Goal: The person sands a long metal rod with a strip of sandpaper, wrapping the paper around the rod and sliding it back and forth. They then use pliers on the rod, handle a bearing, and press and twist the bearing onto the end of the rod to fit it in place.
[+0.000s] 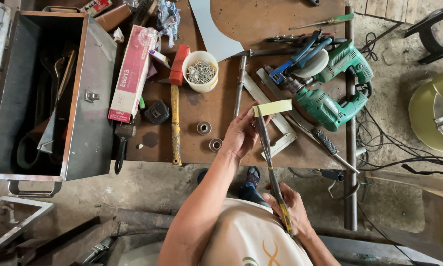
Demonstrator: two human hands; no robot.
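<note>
Yellow strip (272,107) in snips (270,160); blades hidden.

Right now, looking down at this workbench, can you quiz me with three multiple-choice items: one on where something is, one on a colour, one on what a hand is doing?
1. Where does the white cup of nails stand?
A. Inside the metal toolbox
B. On the bench, right of the red hammer head
C. On the floor by the feet

2. What colour is the power drill?
A. Green
B. Orange
C. Black

3. What is the right hand doing?
A. Resting flat on the bench
B. Hanging free, holding nothing
C. Gripping the handles of a long tool

Answers:
1. B, the cup sits on the bench just beside the hammer.
2. A, its body is plainly green.
3. C, its fingers close on the handles of the long tool, whose far end meets a pale yellow strip held at the left hand.
</note>
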